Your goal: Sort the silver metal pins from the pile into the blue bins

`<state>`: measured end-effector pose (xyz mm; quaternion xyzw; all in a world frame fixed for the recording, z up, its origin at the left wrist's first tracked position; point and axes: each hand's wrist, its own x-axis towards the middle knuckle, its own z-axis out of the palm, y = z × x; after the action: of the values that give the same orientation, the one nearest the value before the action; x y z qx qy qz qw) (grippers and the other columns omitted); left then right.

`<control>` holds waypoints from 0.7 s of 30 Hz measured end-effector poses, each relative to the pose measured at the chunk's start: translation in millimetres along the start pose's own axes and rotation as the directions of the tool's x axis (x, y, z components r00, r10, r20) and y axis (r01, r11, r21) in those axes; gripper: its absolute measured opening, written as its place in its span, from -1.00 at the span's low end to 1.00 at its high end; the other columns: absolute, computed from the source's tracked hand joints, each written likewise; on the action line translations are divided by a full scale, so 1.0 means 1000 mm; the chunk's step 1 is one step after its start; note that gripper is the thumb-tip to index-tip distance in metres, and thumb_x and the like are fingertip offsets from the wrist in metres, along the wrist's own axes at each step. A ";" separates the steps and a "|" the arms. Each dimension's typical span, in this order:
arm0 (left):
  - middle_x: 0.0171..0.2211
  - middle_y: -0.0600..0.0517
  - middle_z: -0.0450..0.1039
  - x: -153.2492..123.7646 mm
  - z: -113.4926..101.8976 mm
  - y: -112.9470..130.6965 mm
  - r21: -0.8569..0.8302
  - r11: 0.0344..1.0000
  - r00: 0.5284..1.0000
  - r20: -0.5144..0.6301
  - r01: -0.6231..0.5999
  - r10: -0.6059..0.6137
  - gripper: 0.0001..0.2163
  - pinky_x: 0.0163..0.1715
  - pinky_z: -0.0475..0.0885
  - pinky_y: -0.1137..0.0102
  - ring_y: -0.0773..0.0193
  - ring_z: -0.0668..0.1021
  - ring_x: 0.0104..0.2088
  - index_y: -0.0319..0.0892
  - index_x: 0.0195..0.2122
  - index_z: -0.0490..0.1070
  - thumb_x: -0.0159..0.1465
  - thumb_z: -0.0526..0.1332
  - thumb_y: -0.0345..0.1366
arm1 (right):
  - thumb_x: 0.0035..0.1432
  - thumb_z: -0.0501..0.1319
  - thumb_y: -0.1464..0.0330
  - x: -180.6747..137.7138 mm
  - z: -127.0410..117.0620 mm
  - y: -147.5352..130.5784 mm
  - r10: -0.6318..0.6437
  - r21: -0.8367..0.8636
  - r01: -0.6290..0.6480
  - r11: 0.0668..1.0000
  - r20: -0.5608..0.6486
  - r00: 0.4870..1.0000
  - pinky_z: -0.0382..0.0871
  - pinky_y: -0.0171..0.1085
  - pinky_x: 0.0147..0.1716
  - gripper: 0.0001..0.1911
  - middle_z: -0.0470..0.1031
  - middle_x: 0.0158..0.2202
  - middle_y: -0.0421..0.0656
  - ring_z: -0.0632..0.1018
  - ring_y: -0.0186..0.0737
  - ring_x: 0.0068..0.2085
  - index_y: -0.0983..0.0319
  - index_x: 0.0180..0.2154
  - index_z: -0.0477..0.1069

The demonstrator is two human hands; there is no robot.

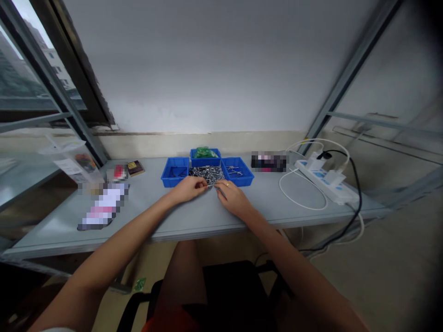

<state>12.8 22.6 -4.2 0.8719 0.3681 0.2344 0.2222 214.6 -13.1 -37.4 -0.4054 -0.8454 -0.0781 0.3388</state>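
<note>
A heap of small silver metal pieces (206,173) lies on the grey table (173,216) between three blue trays. My left hand (189,188) rests at the heap's near edge with its fingers curled in a pinch on a small metal piece. My right hand (232,197), with a ring on one finger, lies just to the right, fingers drawn together at the heap's edge; what it pinches is too small to name. The left blue tray (175,172) and the right blue tray (238,171) each hold a few metal pieces. The back tray (205,157) holds green parts.
A white power strip (323,180) with plugs, a white cable loop (302,193) and a black cable (356,193) sit at the table's right. Small packets (134,168) and a clear plastic bag (72,161) lie at the left. A window is at far left; my knees are under the table.
</note>
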 end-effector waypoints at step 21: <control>-0.51 0.04 0.44 0.000 -0.001 0.001 0.007 1.000 1.000 -0.016 0.013 -0.013 -0.81 -0.49 0.20 0.45 0.36 0.39 -0.51 -0.22 -0.35 0.42 0.21 0.09 -0.23 | 0.18 0.02 0.48 0.000 -0.001 0.000 -0.026 -0.009 0.026 1.000 0.003 1.000 0.34 -0.16 -0.06 -0.79 0.45 -0.19 -0.07 0.43 -0.20 -0.14 0.27 -0.21 0.39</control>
<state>12.5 22.4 -2.9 0.8683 0.3764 0.2387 0.2176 215.5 -13.8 -36.5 -0.3959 -0.8509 -0.0855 0.3346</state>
